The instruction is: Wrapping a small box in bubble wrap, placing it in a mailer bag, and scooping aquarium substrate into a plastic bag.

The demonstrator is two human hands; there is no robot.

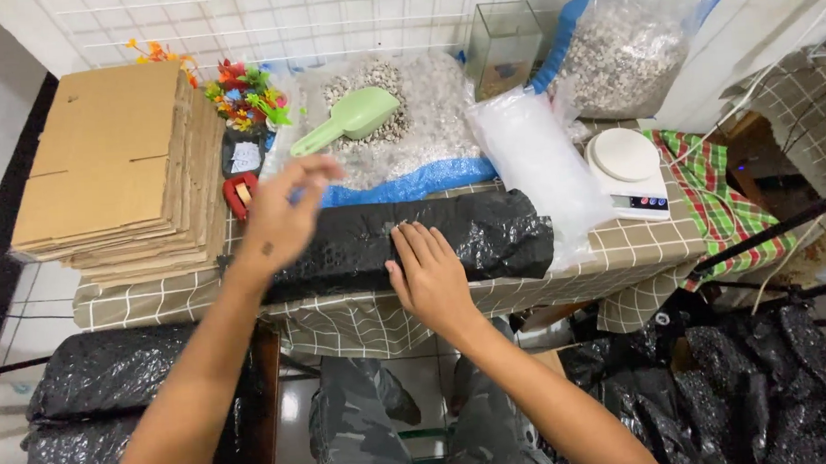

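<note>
Closest to the camera you've got the person's lap in camo trousers (366, 429), with filled black bags (105, 403) piled on the floor to the left and more black bags (763, 384) on the right.

On the near edge of the checked tablecloth (637, 250) lies a long black plastic package (450, 240). The right hand (431, 278) rests flat on top of it, fingers stretched out, pressing rather than gripping. The left hand (282, 219) hovers over the package's left end, fingers loose and blurry, holding nothing as far as I can see.

Left of that sits a stack of flattened cardboard boxes (113, 171), and just beside it a small red tape dispenser (240, 193). To the right there's a clear plastic bag (540, 161) and a white kitchen scale (629, 171).

Further back, a green scoop (352, 119) lies on an open sack of pale gravel (409, 139), with colourful plastic plants (245, 95) to its left. At the back stand a small glass tank (502, 42) and a big bag of gravel (627, 42) against a white wire grid (283, 20).
</note>
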